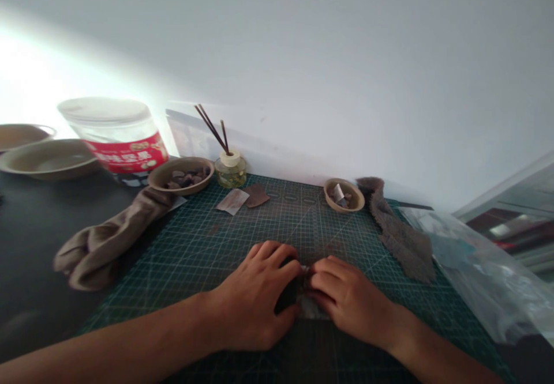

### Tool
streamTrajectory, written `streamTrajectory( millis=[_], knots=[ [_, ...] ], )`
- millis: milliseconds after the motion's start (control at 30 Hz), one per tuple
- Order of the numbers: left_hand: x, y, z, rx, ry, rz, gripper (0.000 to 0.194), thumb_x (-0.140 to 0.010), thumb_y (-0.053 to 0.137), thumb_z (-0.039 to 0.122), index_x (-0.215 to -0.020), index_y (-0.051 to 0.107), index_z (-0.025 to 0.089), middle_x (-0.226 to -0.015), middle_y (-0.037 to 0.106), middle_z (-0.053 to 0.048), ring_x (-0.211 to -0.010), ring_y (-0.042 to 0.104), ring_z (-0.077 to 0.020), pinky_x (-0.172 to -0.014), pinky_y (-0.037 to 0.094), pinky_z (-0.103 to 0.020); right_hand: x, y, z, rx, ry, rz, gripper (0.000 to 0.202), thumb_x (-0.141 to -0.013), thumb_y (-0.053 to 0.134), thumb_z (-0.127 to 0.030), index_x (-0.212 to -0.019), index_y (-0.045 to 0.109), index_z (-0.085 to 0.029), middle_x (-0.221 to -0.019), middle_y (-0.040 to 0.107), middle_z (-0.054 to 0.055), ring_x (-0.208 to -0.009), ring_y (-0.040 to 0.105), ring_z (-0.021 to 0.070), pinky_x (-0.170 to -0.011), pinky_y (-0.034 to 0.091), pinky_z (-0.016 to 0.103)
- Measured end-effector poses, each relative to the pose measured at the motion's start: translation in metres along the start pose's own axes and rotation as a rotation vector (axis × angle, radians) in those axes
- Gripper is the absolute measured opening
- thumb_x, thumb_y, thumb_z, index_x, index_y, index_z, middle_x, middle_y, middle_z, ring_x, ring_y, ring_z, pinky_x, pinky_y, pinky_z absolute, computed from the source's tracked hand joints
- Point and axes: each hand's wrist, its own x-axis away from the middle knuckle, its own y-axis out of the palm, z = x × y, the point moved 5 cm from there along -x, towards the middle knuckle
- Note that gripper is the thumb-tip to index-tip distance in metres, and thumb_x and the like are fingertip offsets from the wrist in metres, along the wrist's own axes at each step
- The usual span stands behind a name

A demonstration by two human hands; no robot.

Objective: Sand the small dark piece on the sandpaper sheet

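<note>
From my head view, the left hand [262, 297] arches, fingers bent, and the right hand [341, 294] curls inward, both at a small whitish piece [312, 308] near six o'clock on the green gridded cutting mat [182, 257]; blur hides whether either pinches it.

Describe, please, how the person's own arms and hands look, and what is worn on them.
The left hand and right hand wear no gloves. No sleeve, watch or bracelet shows on the left forearm or right forearm. No ring shows, though some fingers are partly hidden.
</note>
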Motion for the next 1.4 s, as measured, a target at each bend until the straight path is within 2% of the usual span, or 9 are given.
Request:
streamTrajectory(
  millis=[233, 400, 567, 700, 867, 1033, 1200, 1333, 1400],
  knots=[
    [0.002, -0.001, 0.001, 0.000, 0.004, 0.003, 0.028, -0.076, 0.070, 0.029, -0.103, 0.063, 0.023, -0.121, 0.059, -0.007, -0.113, 0.052, -0.0334, -0.099, 0.042, -0.056, 0.000, -0.003, -0.005, -0.129, -0.043, -0.107, 0.016, -0.093, 0.064, -0.013, -0.081, 0.060, -0.022, -0.087, 0.064, 0.002, -0.083, 0.060, 0.0173, -0.076, 0.048, 0.030],
    [0.000, -0.002, 0.000, -0.002, 0.004, 0.018, 0.031, -0.077, 0.070, 0.030, -0.106, 0.064, 0.024, -0.122, 0.059, -0.007, -0.114, 0.052, -0.0334, -0.100, 0.041, -0.056, -0.005, -0.011, 0.006, -0.086, 0.002, -0.031, 0.016, -0.093, 0.065, -0.013, -0.079, 0.061, -0.021, -0.089, 0.066, 0.003, -0.086, 0.060, 0.0187, -0.077, 0.047, 0.032],
    [-0.001, -0.001, 0.002, -0.013, 0.006, -0.006, 0.033, -0.077, 0.070, 0.029, -0.108, 0.063, 0.024, -0.123, 0.059, -0.009, -0.115, 0.051, -0.0343, -0.101, 0.040, -0.057, -0.002, -0.009, 0.004, -0.166, -0.067, -0.154, 0.017, -0.092, 0.065, -0.014, -0.078, 0.060, -0.022, -0.084, 0.064, 0.001, -0.081, 0.060, 0.0167, -0.074, 0.046, 0.031],
    [-0.001, -0.001, 0.002, -0.013, 0.004, -0.010, 0.031, -0.078, 0.070, 0.031, -0.108, 0.063, 0.024, -0.125, 0.058, -0.008, -0.114, 0.050, -0.0333, -0.100, 0.040, -0.057, -0.005, -0.015, 0.010, -0.109, -0.011, -0.071, 0.018, -0.095, 0.064, -0.017, -0.078, 0.060, -0.021, -0.087, 0.065, 0.003, -0.084, 0.059, 0.0186, -0.077, 0.046, 0.033],
    [0.000, 0.000, 0.001, -0.008, 0.008, -0.015, 0.037, -0.078, 0.071, 0.031, -0.114, 0.062, 0.026, -0.126, 0.057, -0.007, -0.115, 0.049, -0.0330, -0.100, 0.039, -0.056, -0.003, -0.011, 0.005, -0.234, -0.041, -0.255, 0.018, -0.093, 0.065, -0.015, -0.077, 0.061, -0.022, -0.088, 0.064, 0.001, -0.082, 0.060, 0.0159, -0.073, 0.046, 0.029],
    [0.000, 0.000, 0.001, -0.015, 0.002, -0.021, 0.032, -0.079, 0.069, 0.030, -0.110, 0.063, 0.025, -0.128, 0.056, -0.007, -0.116, 0.049, -0.0329, -0.101, 0.039, -0.056, -0.010, -0.016, 0.009, -0.084, 0.007, -0.086, 0.021, -0.094, 0.064, -0.016, -0.074, 0.060, -0.020, -0.088, 0.063, 0.003, -0.085, 0.059, 0.0185, -0.077, 0.045, 0.032],
    [-0.001, 0.001, 0.000, -0.012, -0.002, -0.032, 0.034, -0.079, 0.069, 0.032, -0.112, 0.062, 0.025, -0.129, 0.055, -0.007, -0.118, 0.048, -0.0335, -0.102, 0.037, -0.058, -0.004, -0.010, 0.004, -0.182, -0.024, -0.236, 0.016, -0.090, 0.068, -0.011, -0.079, 0.063, -0.020, -0.088, 0.063, -0.001, -0.082, 0.059, 0.0143, -0.074, 0.044, 0.027],
    [-0.001, 0.001, 0.000, -0.010, -0.003, -0.039, 0.033, -0.080, 0.067, 0.032, -0.111, 0.062, 0.025, -0.129, 0.055, -0.007, -0.118, 0.047, -0.0334, -0.103, 0.037, -0.058, -0.006, -0.015, 0.006, -0.059, 0.044, -0.072, 0.020, -0.092, 0.066, -0.011, -0.075, 0.060, -0.018, -0.087, 0.062, 0.001, -0.084, 0.058, 0.0161, -0.077, 0.042, 0.029],
    [0.000, 0.001, 0.000, -0.011, -0.010, -0.040, 0.035, -0.081, 0.067, 0.033, -0.115, 0.061, 0.026, -0.130, 0.055, -0.007, -0.119, 0.047, -0.0333, -0.103, 0.036, -0.058, -0.007, -0.017, 0.008, -0.056, 0.053, -0.115, 0.022, -0.091, 0.067, -0.009, -0.073, 0.057, -0.018, -0.085, 0.062, 0.000, -0.084, 0.057, 0.0154, -0.076, 0.041, 0.028]
  ],
)
